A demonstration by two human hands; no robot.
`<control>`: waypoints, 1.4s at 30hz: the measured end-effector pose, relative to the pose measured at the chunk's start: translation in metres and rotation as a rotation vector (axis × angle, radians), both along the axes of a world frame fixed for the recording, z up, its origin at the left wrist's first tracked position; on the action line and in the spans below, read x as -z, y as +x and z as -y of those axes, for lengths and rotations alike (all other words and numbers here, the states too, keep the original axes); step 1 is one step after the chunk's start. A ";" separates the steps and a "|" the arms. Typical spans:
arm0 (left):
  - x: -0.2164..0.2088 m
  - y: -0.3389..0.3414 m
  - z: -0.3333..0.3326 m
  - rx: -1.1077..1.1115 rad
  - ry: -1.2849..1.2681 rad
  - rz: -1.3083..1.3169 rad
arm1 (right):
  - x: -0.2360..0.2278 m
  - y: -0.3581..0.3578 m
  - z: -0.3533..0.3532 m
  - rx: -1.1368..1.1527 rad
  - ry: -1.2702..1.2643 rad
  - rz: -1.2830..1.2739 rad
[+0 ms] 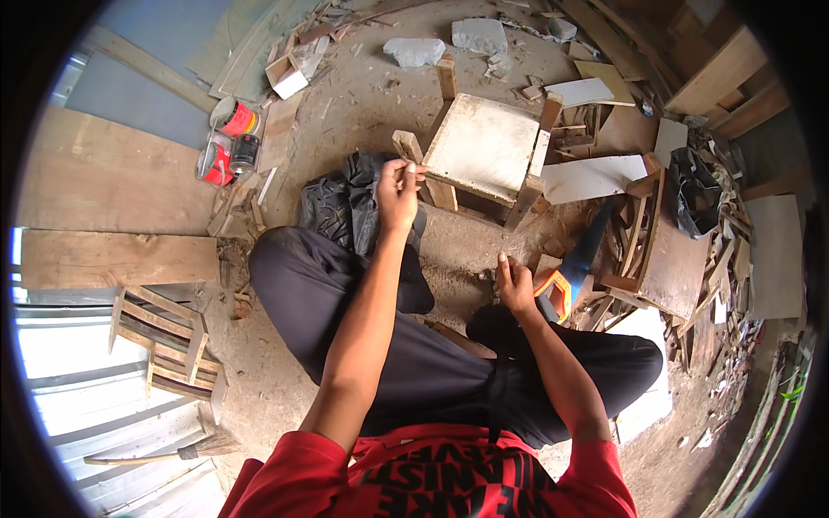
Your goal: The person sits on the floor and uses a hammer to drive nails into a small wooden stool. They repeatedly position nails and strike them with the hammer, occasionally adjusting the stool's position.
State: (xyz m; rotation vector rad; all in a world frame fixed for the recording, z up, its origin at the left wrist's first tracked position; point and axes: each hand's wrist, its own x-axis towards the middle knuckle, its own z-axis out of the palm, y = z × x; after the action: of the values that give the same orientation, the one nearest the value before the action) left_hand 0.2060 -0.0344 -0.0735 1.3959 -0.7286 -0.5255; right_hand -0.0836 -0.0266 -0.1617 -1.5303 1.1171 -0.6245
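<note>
A small wooden stool-like frame (482, 145) with a pale, dirty square top stands on the floor in front of my crossed legs. My left hand (398, 195) is closed at its near left corner, thumb and forefinger pinched together beside the board's edge. Whatever lies between those fingertips is too small to make out. My right hand (516, 285) is held over the floor near my right knee, fingers curled in. Something small and dark may be in it, but I cannot tell what. Just right of that hand lies a handsaw (590, 242) with an orange handle and dark blade.
Black plastic sheeting (332, 203) lies beside my left knee. Paint cans (235, 118) stand at the left near a plywood sheet (112, 173). Wood scraps and a broken wooden frame (643, 229) crowd the right, with a black bag (696, 192). Stone blocks (479, 36) lie at the back.
</note>
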 end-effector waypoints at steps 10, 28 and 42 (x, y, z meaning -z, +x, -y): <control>0.013 -0.019 0.000 -0.123 0.166 0.222 | -0.021 -0.002 0.013 0.025 0.082 0.059; 0.003 0.004 0.008 -0.156 0.054 0.345 | -0.056 -0.021 0.017 -0.142 -0.241 -0.601; 0.007 0.010 0.010 -0.089 0.127 0.506 | -0.024 -0.046 0.021 -0.492 -0.266 -0.801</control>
State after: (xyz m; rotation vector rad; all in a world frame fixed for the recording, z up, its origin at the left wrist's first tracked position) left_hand 0.2158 -0.0444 -0.0805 1.6961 -1.0436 -0.1452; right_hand -0.1291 -0.0479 -0.1381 -2.2842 1.1759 0.2253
